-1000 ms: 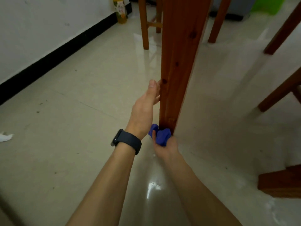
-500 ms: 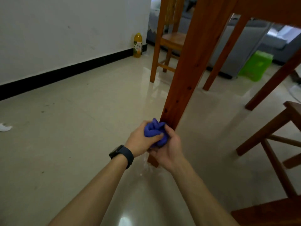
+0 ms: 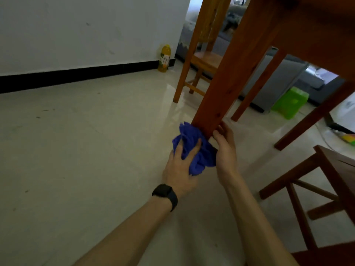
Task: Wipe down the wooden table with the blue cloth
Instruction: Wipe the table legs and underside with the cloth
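A bunched blue cloth (image 3: pixel 194 148) is pressed against the lower part of the wooden table's near leg (image 3: pixel 226 81). My left hand (image 3: pixel 180 167), with a black watch on its wrist, grips the cloth from the left with fingers spread over it. My right hand (image 3: pixel 225 152) is on the right side of the leg, fingers curled around its edge and palm against the cloth. The underside of the tabletop (image 3: pixel 317 29) fills the upper right. The foot of the leg is hidden behind the cloth and hands.
A wooden chair (image 3: pixel 201 60) stands behind the leg. A dark wooden stool (image 3: pixel 326 169) is close on the right. A yellow bottle (image 3: pixel 164 58) stands by the white wall. A green plastic stool (image 3: pixel 290 102) and a grey sofa lie beyond the table. Pale tiled floor spreads to the left.
The view has lifted from the floor toward the table's underside. My left hand came off the leg and took the cloth; both hands with the cloth moved up the leg.
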